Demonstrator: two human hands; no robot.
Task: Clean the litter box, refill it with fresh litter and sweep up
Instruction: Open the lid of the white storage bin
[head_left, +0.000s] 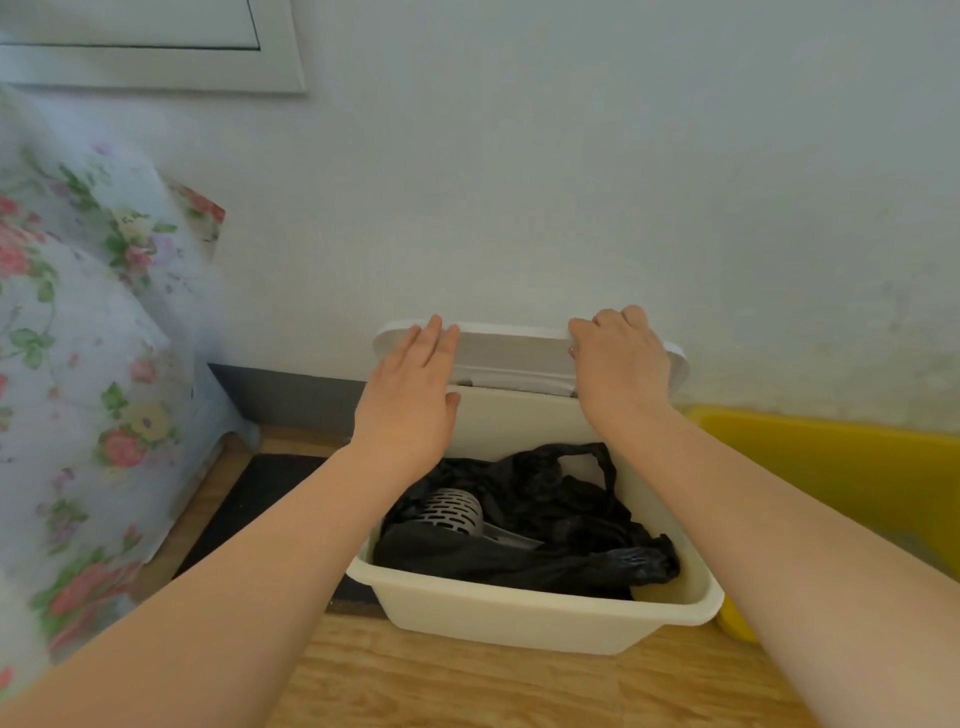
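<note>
**At the foot of the wall, lid up on the cream bin**

On the wooden floor (467, 686), against a pale plastered wall (571, 182), stands one cream plastic bin (519, 618). Its single white lid (511, 353) is tipped up and leans back near the wall. A dark mat (260, 499) lies to the bin's left, a flowered bed cover (78, 364) hangs beside that, and one yellow tub (841, 457) sits to the right.

Inside the bin I count one grey slotted litter scoop (452, 512) nested among crumpled black plastic bags (561, 540); how many bags I cannot tell.

My left hand (410, 400) lies flat on the lid, fingers straight, that grip spread and holding nothing. My right hand (621, 364) curls its fingers over the lid's top edge, gripping it.
</note>
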